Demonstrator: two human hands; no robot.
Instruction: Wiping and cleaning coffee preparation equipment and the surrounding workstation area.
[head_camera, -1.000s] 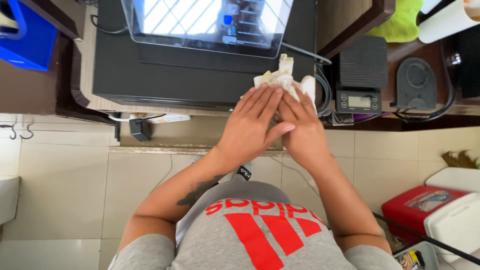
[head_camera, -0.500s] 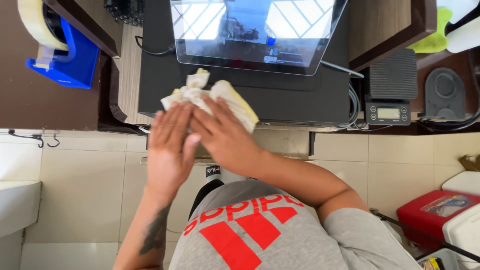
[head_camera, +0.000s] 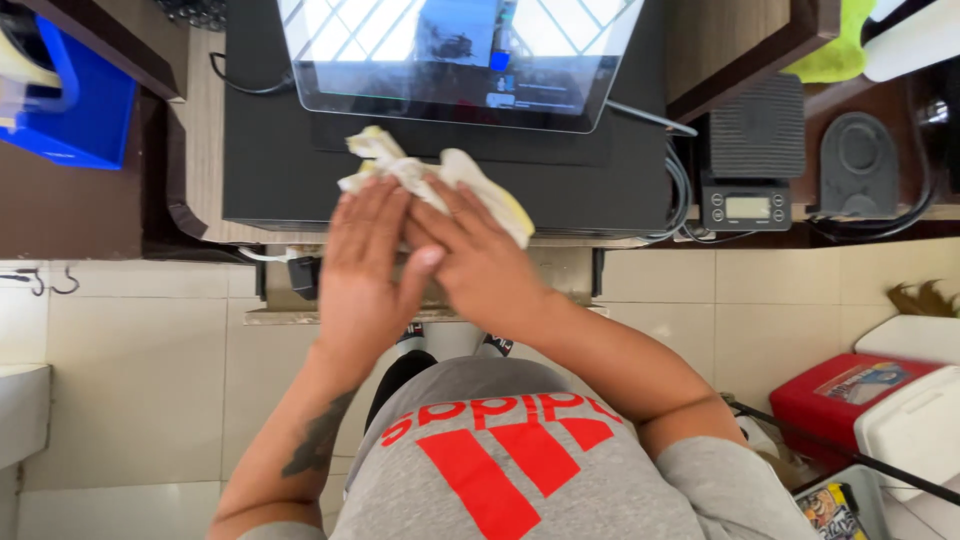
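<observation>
Head view: both hands flat and open on a crumpled white-yellow cloth (head_camera: 440, 180), pressed onto the black worktop (head_camera: 260, 150) below the tilted screen (head_camera: 450, 60). Left hand (head_camera: 365, 265) overlaps right hand (head_camera: 480, 265). Since half a second ago, cloth and hands barely shifted; a second ago they were further right, near the small scale (head_camera: 745, 205).

A dark worktop (head_camera: 270, 180) carries a tilted screen (head_camera: 460, 60), a crumpled pale cloth (head_camera: 440, 175), and, to the right, a small digital scale (head_camera: 755, 165) and cables (head_camera: 680, 190).
</observation>
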